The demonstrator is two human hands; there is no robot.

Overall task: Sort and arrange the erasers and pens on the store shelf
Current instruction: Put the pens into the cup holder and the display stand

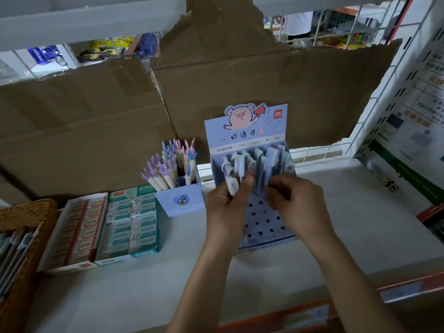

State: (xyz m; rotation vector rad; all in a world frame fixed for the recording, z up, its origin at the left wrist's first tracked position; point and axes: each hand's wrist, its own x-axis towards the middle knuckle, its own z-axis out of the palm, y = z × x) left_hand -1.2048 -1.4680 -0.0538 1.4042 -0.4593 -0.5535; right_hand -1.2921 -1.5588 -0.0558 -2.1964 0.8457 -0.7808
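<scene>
- Display box: a blue card stand with a pig on its header, at centre frame on the shelf. Its perforated base is partly covered by both hands.
- Left hand: curled round a small bunch of pale pens, held upright just in front of the box. The count cannot be made out.
- Right hand: fingers bent at the lower ends of the boxed pens, which stand in the rear rows. The fingertips are blurred, so whether they grip a pen cannot be told.
- Pen cup: just left of the box, touching or nearly touching it, holding cream pens with pink, blue and purple tops.
- Eraser trays: a green one and a red one, side by side at lower left. Label print is unreadable.
- Wicker basket: cut off by the left edge.
- Torn cardboard: lines the back and hides most of the goods behind it.
</scene>
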